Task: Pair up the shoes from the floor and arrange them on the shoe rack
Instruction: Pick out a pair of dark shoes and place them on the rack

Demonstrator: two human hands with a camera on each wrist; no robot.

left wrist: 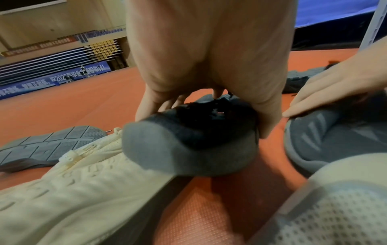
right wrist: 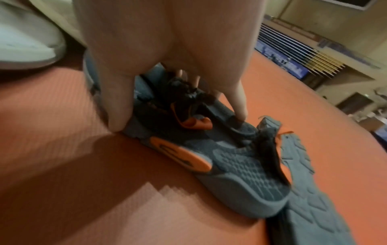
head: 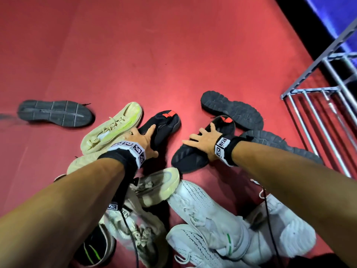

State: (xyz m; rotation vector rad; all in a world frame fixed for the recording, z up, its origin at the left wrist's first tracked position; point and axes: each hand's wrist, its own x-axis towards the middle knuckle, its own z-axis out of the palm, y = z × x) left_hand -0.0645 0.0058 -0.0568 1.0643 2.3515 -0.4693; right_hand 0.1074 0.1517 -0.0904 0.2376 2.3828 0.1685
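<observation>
Red matted floor (head: 154,55), sports-hall setting, with the metal shoe rack (head: 316,105) at the right edge of the head view. Shoes lie scattered near the person: a dark upturned shoe (head: 56,113) off to the left, a cream-and-neon sneaker (head: 114,126), two dark lugged soles (head: 233,111) near the rack, white sneakers (head: 202,213) closest to the person. Left hand (head: 143,140) wraps a black shoe with a red tab (head: 164,124); right hand (head: 204,140) lies over its twin, the second black shoe (head: 193,157). Both black shoes sit on the floor, apart, neither on the rack.

Left wrist view: left hand (left wrist: 209,74) has fingers and thumb curled down both sides of the black shoe (left wrist: 188,140) (firm grip, heel toward the camera). Cream sneaker (left wrist: 73,182) touches it on the left. Right hand (left wrist: 335,87) sits on the other shoe.

Right wrist view (blurry): right hand (right wrist: 167,58) straddles the second black shoe (right wrist: 209,149), thumb and fingers clamped on either side, orange sole patch visible. A lugged sole (right wrist: 310,190) lies against it.
</observation>
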